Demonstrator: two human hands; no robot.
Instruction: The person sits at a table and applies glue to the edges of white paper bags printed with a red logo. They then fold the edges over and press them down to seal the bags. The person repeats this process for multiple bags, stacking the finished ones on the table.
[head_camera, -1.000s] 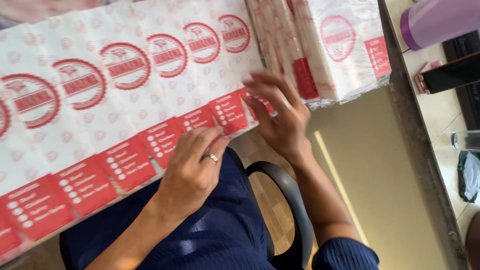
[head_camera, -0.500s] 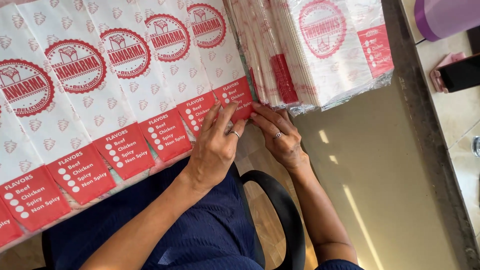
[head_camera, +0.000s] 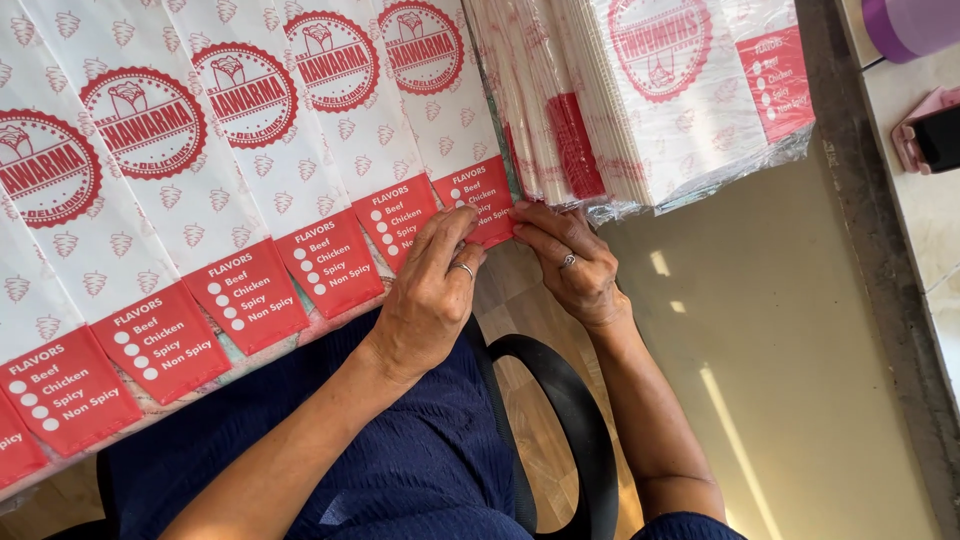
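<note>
A row of several white paper sleeves with red round emblems and red bottom panels lies overlapped across a table. The rightmost sleeve (head_camera: 440, 120) has its red bottom edge pinched between both hands. My left hand (head_camera: 432, 290), a ring on one finger, holds that edge from the left. My right hand (head_camera: 570, 262), also ringed, grips the same corner from the right. Just beyond my right hand a thick stack of the same sleeves in clear plastic wrap (head_camera: 650, 100) rests on the table edge.
A black chair armrest (head_camera: 570, 420) curves below my hands, over my dark blue lap (head_camera: 380, 450). A beige floor (head_camera: 780, 350) lies to the right. A purple container (head_camera: 910, 25) and a pink holder with a dark phone (head_camera: 930, 140) sit on a counter at far right.
My right hand came down from hovering over the sleeves to the rightmost sleeve's bottom edge, and both hands now pinch it. The view has shifted, so the sleeves sit lower left in frame.
</note>
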